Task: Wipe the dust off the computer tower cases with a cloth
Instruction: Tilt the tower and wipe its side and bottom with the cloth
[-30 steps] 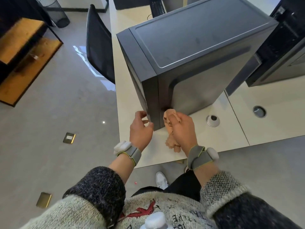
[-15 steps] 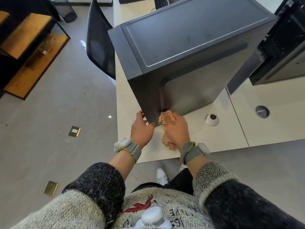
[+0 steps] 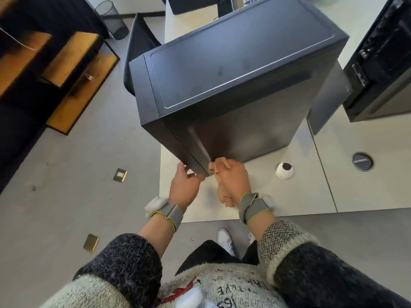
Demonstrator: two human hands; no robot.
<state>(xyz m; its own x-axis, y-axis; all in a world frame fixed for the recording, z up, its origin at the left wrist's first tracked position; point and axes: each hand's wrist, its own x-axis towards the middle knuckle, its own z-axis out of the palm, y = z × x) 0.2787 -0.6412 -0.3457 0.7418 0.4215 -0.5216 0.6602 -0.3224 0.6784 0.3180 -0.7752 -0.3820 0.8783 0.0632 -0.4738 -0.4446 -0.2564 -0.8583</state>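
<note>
A black computer tower case (image 3: 233,70) stands upright on the white desk (image 3: 298,196), near its left front corner. My left hand (image 3: 184,185) grips the case's bottom near corner, fingers round its front face. My right hand (image 3: 234,181) holds a crumpled peach cloth (image 3: 219,165) and presses it against the foot of the side panel, right beside that corner. A tail of the cloth hangs below my palm. A second dark tower case (image 3: 382,63) stands at the right edge of the view.
A black office chair (image 3: 140,41) stands behind the case, left of the desk. Two cable grommets (image 3: 285,170) sit in the desk to the right. On the floor are brass outlet plates (image 3: 120,175), a mesh waste bin (image 3: 112,18) and wooden shelving (image 3: 66,74).
The cloth in my right hand has slid down the side panel to its bottom corner. My left hand stays on the same corner. The view has shifted and the case looks turned slightly.
</note>
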